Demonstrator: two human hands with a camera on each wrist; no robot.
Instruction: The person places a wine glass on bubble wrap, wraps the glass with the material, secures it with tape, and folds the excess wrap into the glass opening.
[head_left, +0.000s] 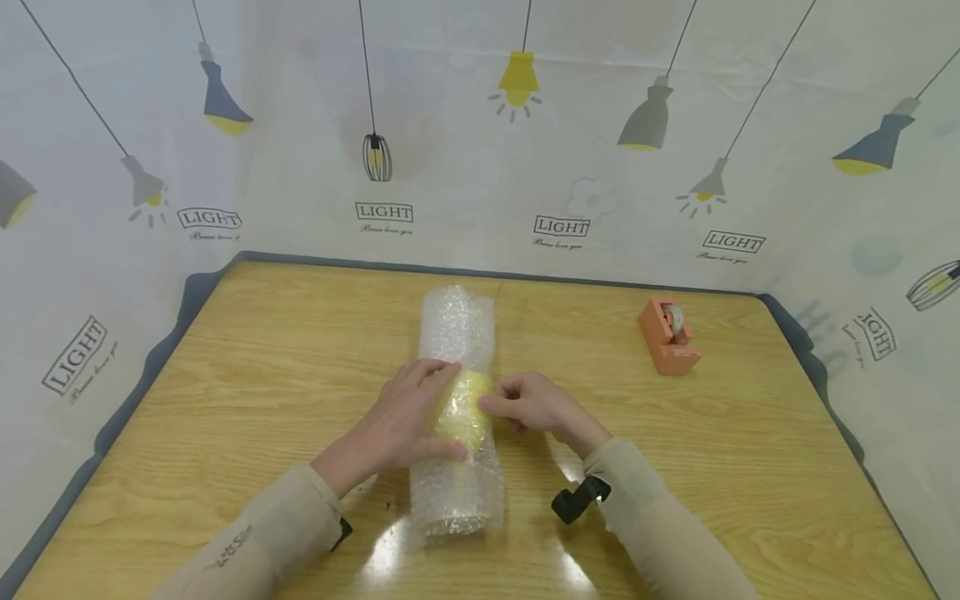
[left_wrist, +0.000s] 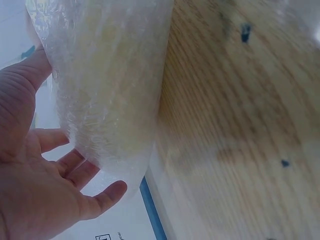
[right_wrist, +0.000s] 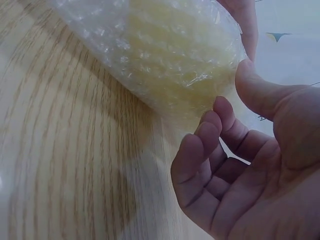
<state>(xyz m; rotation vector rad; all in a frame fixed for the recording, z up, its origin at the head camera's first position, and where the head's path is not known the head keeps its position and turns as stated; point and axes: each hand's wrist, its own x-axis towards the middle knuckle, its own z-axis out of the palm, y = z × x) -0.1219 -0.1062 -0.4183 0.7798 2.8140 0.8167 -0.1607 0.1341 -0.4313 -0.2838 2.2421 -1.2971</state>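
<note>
A roll of clear bubble wrap [head_left: 456, 492] lies lengthwise on the table, with a yellow object [head_left: 467, 404] showing through its middle. What that object is cannot be made out through the layers. From the left side, my left hand [head_left: 408, 417] rests on the bundle, fingers and thumb spread apart. The left wrist view shows its fairly straight fingers [left_wrist: 80, 170] touching the wrap. On the opposite side, my right hand [head_left: 536, 404] pinches the wrap's edge between thumb and index finger. Its other fingers [right_wrist: 192, 155] are curled beside the bundle.
An orange tape dispenser [head_left: 667, 346] with a roll of clear tape stands at the back right of the wooden table [head_left: 300, 333]. Black wrist straps [head_left: 581, 498] show at the sleeves. Lamp-printed sheeting [head_left: 465, 167] surrounds the table's back and sides.
</note>
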